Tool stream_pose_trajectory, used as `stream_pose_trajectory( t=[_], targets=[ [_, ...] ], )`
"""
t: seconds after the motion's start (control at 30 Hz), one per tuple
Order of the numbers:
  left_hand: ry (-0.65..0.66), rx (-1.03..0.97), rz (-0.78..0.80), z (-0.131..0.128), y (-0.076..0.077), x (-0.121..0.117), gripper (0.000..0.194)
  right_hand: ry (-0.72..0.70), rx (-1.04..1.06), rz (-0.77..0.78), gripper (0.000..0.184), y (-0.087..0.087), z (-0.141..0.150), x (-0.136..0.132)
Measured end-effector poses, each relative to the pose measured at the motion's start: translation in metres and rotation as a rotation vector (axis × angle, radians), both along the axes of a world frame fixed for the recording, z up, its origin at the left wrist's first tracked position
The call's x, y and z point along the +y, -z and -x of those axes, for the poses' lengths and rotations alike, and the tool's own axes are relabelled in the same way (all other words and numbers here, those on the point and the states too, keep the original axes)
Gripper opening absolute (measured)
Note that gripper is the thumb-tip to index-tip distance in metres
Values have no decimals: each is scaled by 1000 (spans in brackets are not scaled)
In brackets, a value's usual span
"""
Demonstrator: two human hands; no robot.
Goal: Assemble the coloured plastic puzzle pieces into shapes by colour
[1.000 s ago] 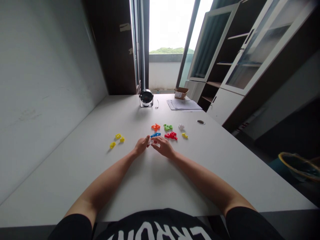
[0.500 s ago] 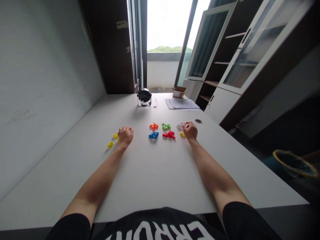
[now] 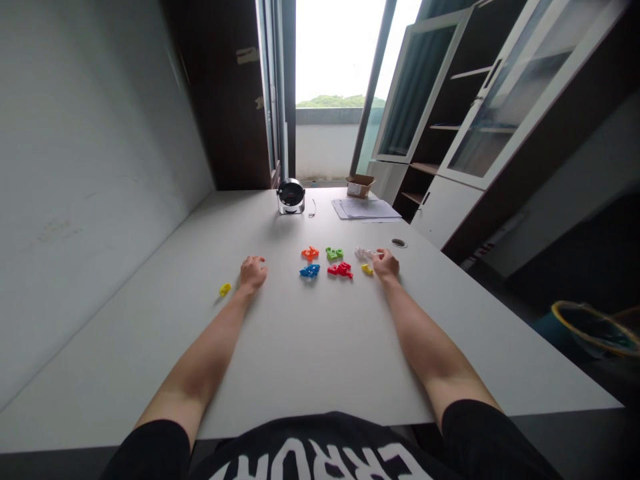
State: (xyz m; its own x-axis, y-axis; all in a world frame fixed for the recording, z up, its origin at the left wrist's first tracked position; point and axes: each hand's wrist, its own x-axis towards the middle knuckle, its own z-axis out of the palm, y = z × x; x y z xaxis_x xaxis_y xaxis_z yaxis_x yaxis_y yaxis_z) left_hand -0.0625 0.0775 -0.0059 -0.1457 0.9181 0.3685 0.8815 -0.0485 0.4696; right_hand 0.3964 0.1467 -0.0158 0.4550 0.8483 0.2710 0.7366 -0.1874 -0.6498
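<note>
Fingers of the left hand are curled, no way to tell if anything's pinched. Clear pieces are seen at right, just beside the right hand, its pinch kinda hidden. Yellow piece can be spotted at left.

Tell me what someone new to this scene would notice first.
Probably the bright colours on the white table: orange pieces and green pieces farther off, blue pieces and red pieces nearer. Next, left of these, the left hand, with a yellow piece to its left; right of them, the right hand at whitish pieces. Beyond the table's far edge, the window glares white.
</note>
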Motion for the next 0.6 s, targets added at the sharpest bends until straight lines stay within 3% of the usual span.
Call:
stream_pose_trajectory(
  t=[0.17, 0.23, 0.43, 0.6],
  targets=[
    [228, -84, -92, -7, -4, -2, 40, -76, -58, -177, 28, -9, 11, -9],
    [210, -51, -86, -6, -3, -2, 39, -152, -89, -249, 28, -16, 23, -14],
    [-60, 28, 17, 1, 6, 3, 27, -437, -82, -442, 20, -37, 84, -39],
    [87, -5, 12, -7, 5, 0, 28, -779, 34, -462, 16, -48, 142, -78]
  ],
)
